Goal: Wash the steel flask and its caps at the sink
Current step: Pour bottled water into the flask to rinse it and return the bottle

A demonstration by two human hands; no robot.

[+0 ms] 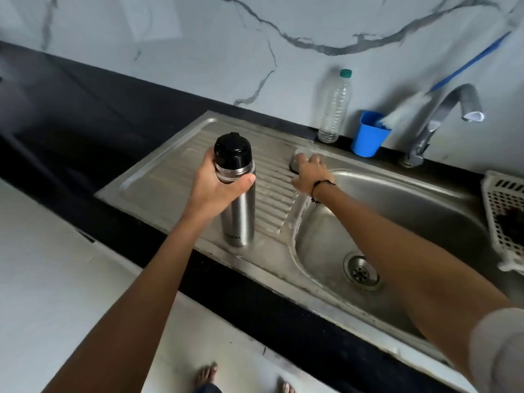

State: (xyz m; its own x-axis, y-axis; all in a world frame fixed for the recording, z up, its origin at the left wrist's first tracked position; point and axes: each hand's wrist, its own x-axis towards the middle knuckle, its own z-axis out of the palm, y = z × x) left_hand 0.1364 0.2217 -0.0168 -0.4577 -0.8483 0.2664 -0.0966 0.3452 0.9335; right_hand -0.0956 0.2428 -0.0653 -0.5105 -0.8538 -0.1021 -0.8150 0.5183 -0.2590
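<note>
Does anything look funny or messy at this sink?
Nothing is spilled or broken. One odd bit: the tap has a white scrap wrapped on its spout tip. The flask stands upright on the drainboard in the left hand, and the right hand rests on a steel cap.

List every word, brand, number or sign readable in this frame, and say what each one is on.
Steel flask, low on its body: one short printed word, upside down in this view; it seems to end in "ON", but the first letters are too blurred to read.
Plastic bottle: no label visible.
Blue cup, faucet, white basket, sink: no text visible.
</note>
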